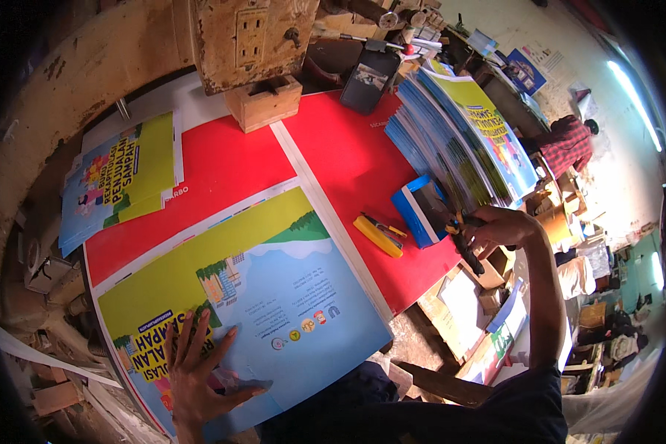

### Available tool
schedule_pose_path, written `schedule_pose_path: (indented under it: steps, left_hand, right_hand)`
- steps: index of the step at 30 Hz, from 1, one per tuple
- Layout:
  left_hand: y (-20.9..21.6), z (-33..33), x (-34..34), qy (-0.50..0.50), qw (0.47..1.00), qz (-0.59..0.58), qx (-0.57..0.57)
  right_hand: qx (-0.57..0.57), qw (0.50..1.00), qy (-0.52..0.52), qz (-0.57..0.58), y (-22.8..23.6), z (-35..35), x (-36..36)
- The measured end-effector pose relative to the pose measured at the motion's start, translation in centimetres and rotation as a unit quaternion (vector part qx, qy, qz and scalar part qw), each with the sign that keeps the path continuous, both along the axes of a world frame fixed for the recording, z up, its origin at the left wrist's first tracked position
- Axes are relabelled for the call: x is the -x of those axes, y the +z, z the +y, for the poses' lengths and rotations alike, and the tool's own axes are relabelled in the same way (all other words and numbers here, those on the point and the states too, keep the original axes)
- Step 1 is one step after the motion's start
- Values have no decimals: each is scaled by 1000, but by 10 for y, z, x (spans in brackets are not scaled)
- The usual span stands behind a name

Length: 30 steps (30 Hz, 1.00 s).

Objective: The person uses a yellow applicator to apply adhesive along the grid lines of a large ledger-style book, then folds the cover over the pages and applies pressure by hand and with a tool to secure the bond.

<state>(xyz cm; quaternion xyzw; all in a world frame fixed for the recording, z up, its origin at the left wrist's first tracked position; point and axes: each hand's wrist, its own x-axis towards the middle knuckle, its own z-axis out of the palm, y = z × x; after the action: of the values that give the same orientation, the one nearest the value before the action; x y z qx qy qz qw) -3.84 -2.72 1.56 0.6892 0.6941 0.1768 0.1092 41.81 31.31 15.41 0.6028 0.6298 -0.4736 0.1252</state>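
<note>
A large printed cover sheet (pixel 303 251), green and light blue, lies spread open on the red work surface in front of me. My left hand (pixel 196 370) rests flat on its lower left part, fingers spread. Over at the right, my right hand (pixel 499 228) is closed round a dark tool (pixel 464 248) with a yellowish part near its top; its exact kind is unclear. Just left of that tool sits a small blue box (pixel 419 212) with its dark inside showing. A yellow stapler (pixel 379 235) lies beside the box, apart from both hands.
A tall stack of booklets (pixel 451 137) stands behind the right hand. More printed covers (pixel 118 177) lie at the far left. A wooden block (pixel 265 102), a rusty machine housing (pixel 251 41) and a dark phone-like device (pixel 370 80) line the back. A person (pixel 566 144) is at the far right.
</note>
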Motion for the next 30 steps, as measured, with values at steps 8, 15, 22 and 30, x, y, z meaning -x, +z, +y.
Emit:
schedule_pose_path:
  steps: [8, 15, 22, 30]
  left_hand:
    - [-1, 1, 1, 5, 1000, -13, 17]
    - [-1, -2, 2, 4, 1000, 1, 23]
    - [1, 0, 0, 3, 1000, -2, 23]
    - [1, 1, 2, 1, 1000, 0, 1]
  right_hand:
    - [86, 989, -91, 84, -4, -4, -5]
    - [148, 966, -129, 170, -17, -17, -8]
    - [183, 945, -188, 195, -23, -43, -9]
    - [-73, 995, -4, 62, 0, -30, 100]
